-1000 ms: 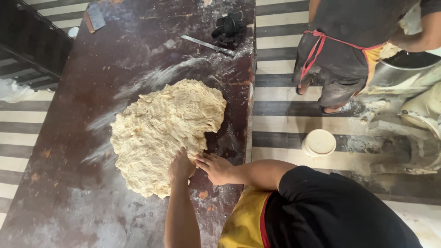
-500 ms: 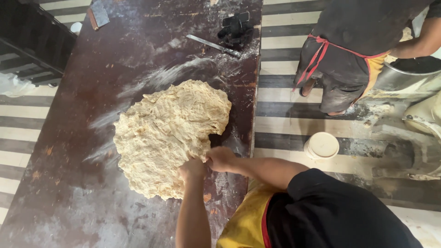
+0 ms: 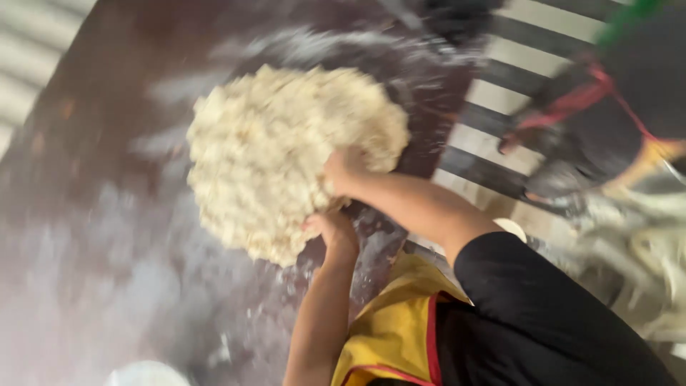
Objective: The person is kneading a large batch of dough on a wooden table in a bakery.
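Observation:
A big, rough, pale dough mass (image 3: 286,157) lies on the dark brown, flour-dusted table (image 3: 93,214). My right hand (image 3: 343,171) grips the dough's right edge, its fingers sunk into the dough. My left hand (image 3: 330,227) holds the near edge just below it, fingers curled against the dough. The hands are close together, and both forearms reach in from the lower right. The whole view is blurred by motion.
Another person in a dark apron with red straps (image 3: 607,121) stands at the upper right on the striped floor (image 3: 493,93). A white bowl (image 3: 513,227) sits on the floor behind my right arm. A dark object (image 3: 457,18) lies at the table's far end, and a white round thing (image 3: 146,373) at the bottom edge.
My right hand has moved up from the near edge onto the dough's right side. My left hand stays at the near edge. The view has swung closer and blurred.

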